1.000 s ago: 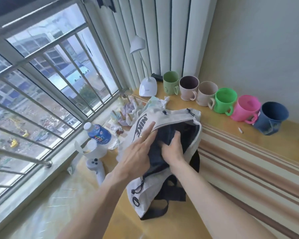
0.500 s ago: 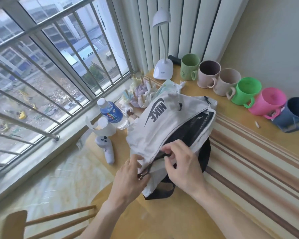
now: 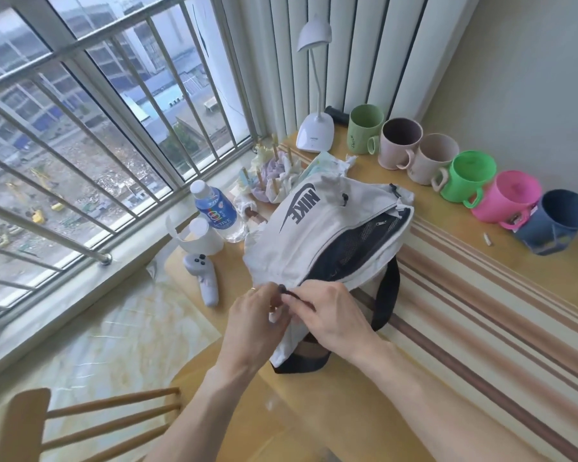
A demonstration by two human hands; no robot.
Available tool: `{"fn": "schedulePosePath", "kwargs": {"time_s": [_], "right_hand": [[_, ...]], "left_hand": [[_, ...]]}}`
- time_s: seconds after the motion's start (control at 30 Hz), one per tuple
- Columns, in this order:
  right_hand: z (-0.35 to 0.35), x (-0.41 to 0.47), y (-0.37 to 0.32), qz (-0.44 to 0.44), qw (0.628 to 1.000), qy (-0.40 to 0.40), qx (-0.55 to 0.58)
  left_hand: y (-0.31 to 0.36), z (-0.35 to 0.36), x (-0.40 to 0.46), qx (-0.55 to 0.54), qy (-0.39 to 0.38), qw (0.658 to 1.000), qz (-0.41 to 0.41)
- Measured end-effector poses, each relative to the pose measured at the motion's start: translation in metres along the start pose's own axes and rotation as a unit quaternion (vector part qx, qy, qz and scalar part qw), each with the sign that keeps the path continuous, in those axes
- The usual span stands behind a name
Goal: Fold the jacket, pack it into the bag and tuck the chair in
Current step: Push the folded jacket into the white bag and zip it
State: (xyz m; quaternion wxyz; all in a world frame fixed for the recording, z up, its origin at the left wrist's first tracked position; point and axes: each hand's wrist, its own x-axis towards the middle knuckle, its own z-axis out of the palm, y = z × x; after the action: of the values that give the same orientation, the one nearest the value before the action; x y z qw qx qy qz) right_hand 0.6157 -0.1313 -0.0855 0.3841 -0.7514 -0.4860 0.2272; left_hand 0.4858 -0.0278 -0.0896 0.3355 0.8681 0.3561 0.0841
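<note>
- Since half a second ago, both hands have closed in at the bag's (image 3: 317, 235) near corner.
- Right hand (image 3: 334, 315) pinches what is probably the zipper pull; left hand (image 3: 257, 315) grips the fabric, bracing it.
- Dark jacket (image 3: 351, 251) sits inside the open mouth; chair (image 3: 24, 425) stands untucked.

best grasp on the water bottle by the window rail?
Take the bottle around its labelled body, coming from the near table side. It stands upright, with the rail behind, a white paper cup against its near-left and the bag to its right. The white cap looks too small for a firm hold.
</note>
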Motion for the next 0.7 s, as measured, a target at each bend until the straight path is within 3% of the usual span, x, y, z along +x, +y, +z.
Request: {"fn": "schedulePosePath", "kwargs": {"time_s": [0.17,0.37,0.53,0.7], "right_hand": [[-0.047,0.015,0.030,0.177,0.972,0.089,0.127],[-0.118,0.066,0.110,0.291,0.936,0.185,0.076],[-0.136,0.085,0.135,0.311,0.913,0.256,0.068],[-0.096,0.041,0.092,0.293,0.916,0.264,0.069]], "left_hand": [[-0.005,0.011,0.001,0.041,0.018,0.999,0.009],[-0.020,0.017,-0.006,0.048,-0.002,0.999,-0.013],[-0.020,0.022,-0.003,0.069,-0.011,0.997,-0.011],[-0.020,0.020,-0.009,0.101,-0.016,0.995,0.009]]}}
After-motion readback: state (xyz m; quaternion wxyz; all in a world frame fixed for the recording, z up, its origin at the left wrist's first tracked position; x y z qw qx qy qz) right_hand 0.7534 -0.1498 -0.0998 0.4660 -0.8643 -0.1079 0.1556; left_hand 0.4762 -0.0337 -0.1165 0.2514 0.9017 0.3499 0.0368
